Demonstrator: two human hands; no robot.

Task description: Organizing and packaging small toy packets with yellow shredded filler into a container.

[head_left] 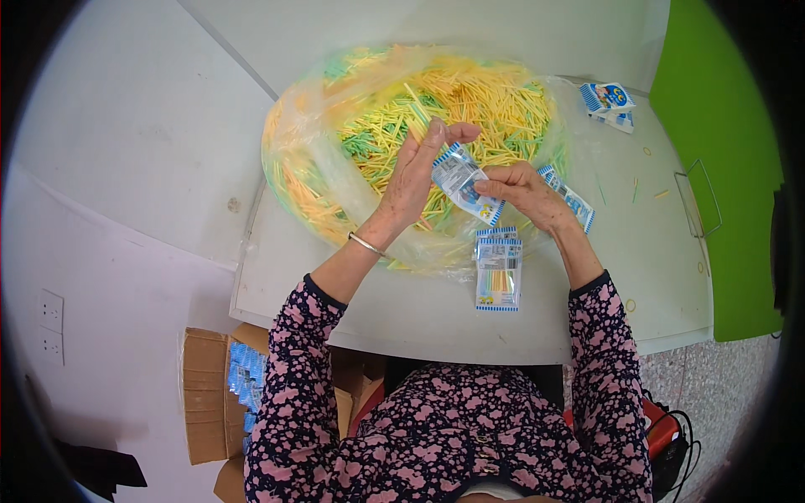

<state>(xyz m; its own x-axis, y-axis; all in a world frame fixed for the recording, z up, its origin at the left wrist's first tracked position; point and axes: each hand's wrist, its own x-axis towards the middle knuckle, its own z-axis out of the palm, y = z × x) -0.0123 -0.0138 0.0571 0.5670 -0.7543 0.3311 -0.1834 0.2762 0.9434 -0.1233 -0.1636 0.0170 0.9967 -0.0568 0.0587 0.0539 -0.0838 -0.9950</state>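
My left hand is closed around a few thin yellow and pale green sticks, which point up from the fingers. Between the thumb and fingers of my right hand is a small blue-and-white plastic packet, tilted, its upper end close to the left hand. Both hands are over a large clear plastic bag, wide at the mouth and heaped with loose yellow, orange and green sticks. Just below the right hand, overlapping packets lie on the table. Another packet is partly hidden behind the right wrist.
A few more packets are stacked at the table's far right. Loose sticks and rubber bands are scattered on the right. A bent wire frame stands by the green panel. Lower left, a cardboard box holds blue packets.
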